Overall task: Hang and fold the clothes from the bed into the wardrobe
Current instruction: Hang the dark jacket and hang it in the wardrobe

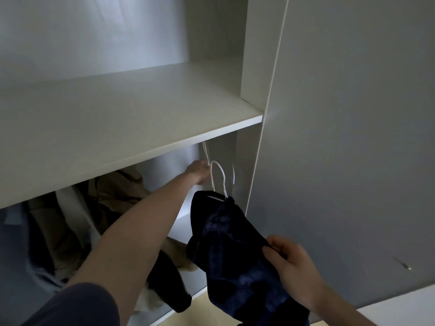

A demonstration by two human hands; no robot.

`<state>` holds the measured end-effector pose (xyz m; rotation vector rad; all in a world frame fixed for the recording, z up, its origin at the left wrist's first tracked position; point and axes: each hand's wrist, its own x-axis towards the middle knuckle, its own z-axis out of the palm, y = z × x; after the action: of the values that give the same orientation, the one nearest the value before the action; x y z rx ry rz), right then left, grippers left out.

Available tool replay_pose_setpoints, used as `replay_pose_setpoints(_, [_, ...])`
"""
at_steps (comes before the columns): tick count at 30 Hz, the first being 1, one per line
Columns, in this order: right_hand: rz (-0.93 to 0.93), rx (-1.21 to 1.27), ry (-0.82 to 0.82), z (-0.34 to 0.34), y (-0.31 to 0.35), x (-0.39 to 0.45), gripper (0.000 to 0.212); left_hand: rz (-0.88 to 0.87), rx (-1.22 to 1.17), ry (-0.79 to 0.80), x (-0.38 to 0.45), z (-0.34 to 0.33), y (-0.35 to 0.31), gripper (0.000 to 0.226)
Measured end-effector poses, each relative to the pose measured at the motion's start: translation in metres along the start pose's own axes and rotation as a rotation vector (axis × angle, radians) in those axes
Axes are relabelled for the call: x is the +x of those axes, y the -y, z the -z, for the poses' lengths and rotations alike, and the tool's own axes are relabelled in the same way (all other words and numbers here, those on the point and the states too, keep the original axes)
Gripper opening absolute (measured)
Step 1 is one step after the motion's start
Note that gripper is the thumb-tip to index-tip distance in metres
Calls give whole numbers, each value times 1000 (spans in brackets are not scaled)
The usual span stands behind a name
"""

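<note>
Garment [235, 250] pinched in right grip [290, 264], w/ hanger [219, 177].

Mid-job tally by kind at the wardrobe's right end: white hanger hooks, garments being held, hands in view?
white hanger hooks: 3
navy garment: 1
hands, left hand and right hand: 2
Total: 6

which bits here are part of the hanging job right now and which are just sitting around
In use: dark blue garment, pinched by the right hand; its white hanger; left hand gripping other hangers' wires.

Lying about: beige clothing, grey cloth, bare shelf, wardrobe door.
</note>
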<state>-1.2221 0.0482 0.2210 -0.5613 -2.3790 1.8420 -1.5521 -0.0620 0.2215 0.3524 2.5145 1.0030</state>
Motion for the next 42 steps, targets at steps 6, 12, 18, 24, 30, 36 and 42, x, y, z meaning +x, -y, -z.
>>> replay_pose_setpoints(6, [30, -89, 71, -35, 11, 13, 29, 18, 186, -112, -64, 42, 66, 45])
replay_pose_setpoints(12, [76, -106, 99, -75, 23, 24, 22, 122, 795, -211, -146, 71, 149, 46])
replay_pose_setpoints(18, [138, -168, 80, -126, 37, 39, 25, 282, 819, -79, -193, 85, 203, 62])
replay_pose_setpoints(24, [143, -230, 39, -172, 44, 69, 25, 331, 723, 4, -209, 94, 213, 69])
replay_pose_setpoints(30, [171, -337, -26, -205, 48, 109, 24, 232, 736, -12, -208, 87, 221, 75])
replay_pose_setpoints(36, [227, -388, -84, -237, 62, 146, 24, 158, 760, -47, -194, 91, 239, 61])
replay_pose_setpoints(42, [306, -388, -83, -263, 62, 184, 20, 103, 660, -108, -176, 91, 255, 56])
